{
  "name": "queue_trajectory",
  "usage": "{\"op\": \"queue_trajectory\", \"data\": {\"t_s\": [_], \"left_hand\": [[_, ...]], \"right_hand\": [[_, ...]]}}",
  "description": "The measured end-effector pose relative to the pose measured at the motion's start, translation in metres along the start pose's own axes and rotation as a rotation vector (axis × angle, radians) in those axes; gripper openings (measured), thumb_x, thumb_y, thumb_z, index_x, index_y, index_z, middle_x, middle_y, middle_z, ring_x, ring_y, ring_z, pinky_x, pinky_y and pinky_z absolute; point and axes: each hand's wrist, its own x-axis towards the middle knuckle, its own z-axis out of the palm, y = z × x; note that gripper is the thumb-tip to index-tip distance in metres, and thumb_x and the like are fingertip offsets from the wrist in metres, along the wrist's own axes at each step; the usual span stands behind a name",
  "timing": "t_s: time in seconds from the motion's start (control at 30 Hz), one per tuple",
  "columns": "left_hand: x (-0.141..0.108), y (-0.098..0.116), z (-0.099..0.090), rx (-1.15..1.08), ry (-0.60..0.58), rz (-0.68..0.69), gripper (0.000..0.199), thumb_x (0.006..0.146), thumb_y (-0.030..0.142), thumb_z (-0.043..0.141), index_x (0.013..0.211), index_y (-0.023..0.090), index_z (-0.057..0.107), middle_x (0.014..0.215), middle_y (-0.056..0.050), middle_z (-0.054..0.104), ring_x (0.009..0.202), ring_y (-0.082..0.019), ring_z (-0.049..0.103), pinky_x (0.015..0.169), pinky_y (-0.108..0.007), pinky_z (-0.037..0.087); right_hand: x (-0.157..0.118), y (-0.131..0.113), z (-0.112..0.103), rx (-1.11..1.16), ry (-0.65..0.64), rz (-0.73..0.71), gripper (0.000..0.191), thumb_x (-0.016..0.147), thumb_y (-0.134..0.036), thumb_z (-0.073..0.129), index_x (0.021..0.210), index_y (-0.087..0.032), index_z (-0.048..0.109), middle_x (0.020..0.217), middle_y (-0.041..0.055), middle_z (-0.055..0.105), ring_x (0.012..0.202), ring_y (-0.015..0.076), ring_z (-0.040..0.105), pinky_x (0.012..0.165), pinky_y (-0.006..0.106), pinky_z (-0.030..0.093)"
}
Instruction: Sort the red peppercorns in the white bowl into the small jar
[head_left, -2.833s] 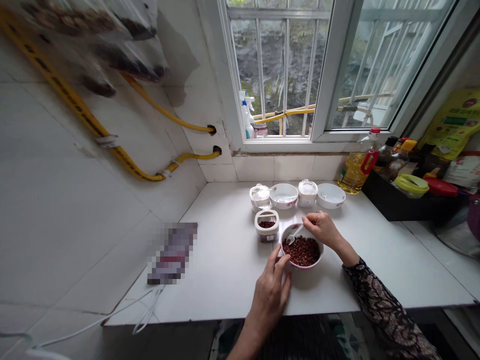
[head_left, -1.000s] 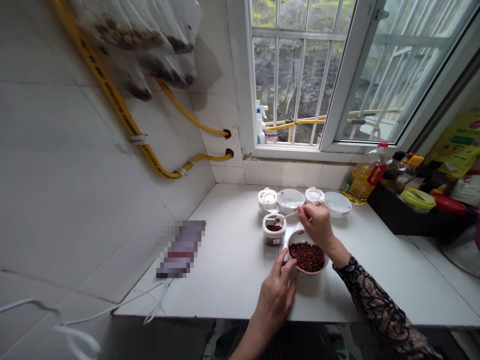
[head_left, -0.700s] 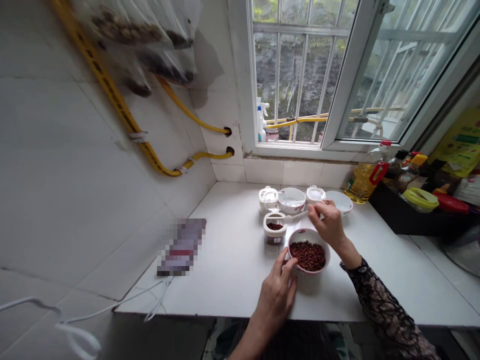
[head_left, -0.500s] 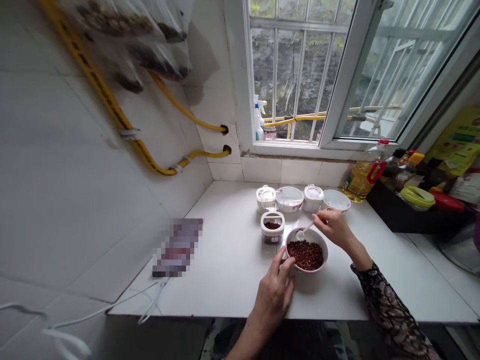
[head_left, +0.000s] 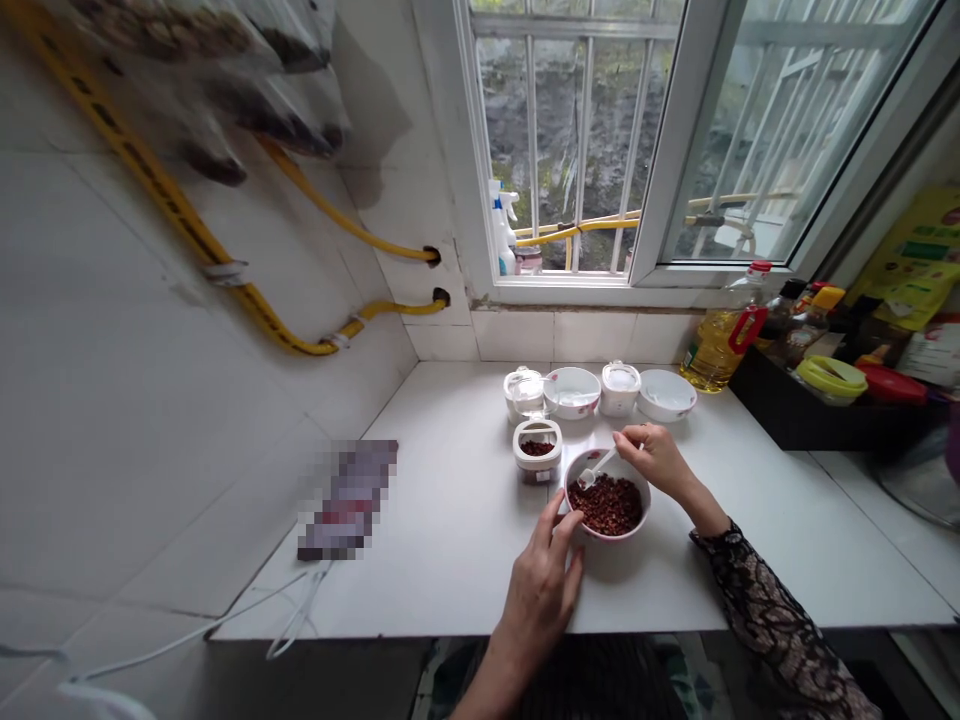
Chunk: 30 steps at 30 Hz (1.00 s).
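"Spoon: where, and how held?"
"Right of centre, tip at the grains in the bowl, handle pinched by the right hand."
"And the left hand?"
"Touching the bowl's left rim; I can't tell if it clasps."
"What could go wrong?"
"A jerky lift could scatter grains."

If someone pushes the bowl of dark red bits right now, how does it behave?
The bowl probably keeps its shape; its wall looks rigid. The loose dark red bits would likely shift or spill if tilted. The left hand at its side may limit sliding.
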Motion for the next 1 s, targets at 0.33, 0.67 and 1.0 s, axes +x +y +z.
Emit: {"op": "queue_trajectory", "data": {"t_s": [0.33, 0.67, 1.0], "left_hand": [[0.000, 0.000, 0.000, 0.008, 0.009, 0.010, 0.042, 0.089, 0.006, 0.045, 0.129, 0.020, 0.045, 0.143, -0.017, 0.046, 0.123, -0.024, 0.058, 0.093, -0.034, 0.056], [-0.001, -0.002, 0.003, 0.009, 0.018, 0.012, 0.040, 0.091, 0.008, 0.045, 0.130, 0.019, 0.045, 0.143, -0.017, 0.046, 0.125, -0.026, 0.056, 0.095, -0.035, 0.055], [-0.002, -0.002, 0.003, -0.006, 0.006, 0.006, 0.039, 0.092, 0.009, 0.044, 0.129, 0.020, 0.044, 0.144, -0.017, 0.045, 0.124, -0.024, 0.058, 0.095, -0.035, 0.055]], "right_hand": [[0.000, 0.002, -0.001, 0.223, -0.030, 0.153, 0.045, 0.082, -0.052, 0.046, 0.051, -0.019, 0.046, 0.048, -0.0023, 0.037, 0.048, 0.0097, 0.032, 0.047, 0.025, 0.025], [-0.001, -0.002, 0.011, -0.083, 0.021, -0.070, 0.044, 0.086, -0.039, 0.042, 0.049, -0.019, 0.027, 0.044, -0.0063, 0.026, 0.046, 0.0075, 0.022, 0.060, 0.027, 0.031], [-0.002, -0.004, 0.013, -0.028, 0.029, -0.056, 0.046, 0.086, -0.042, 0.042, 0.050, -0.019, 0.025, 0.046, -0.0067, 0.022, 0.047, 0.0068, 0.021, 0.060, 0.026, 0.031]]}}
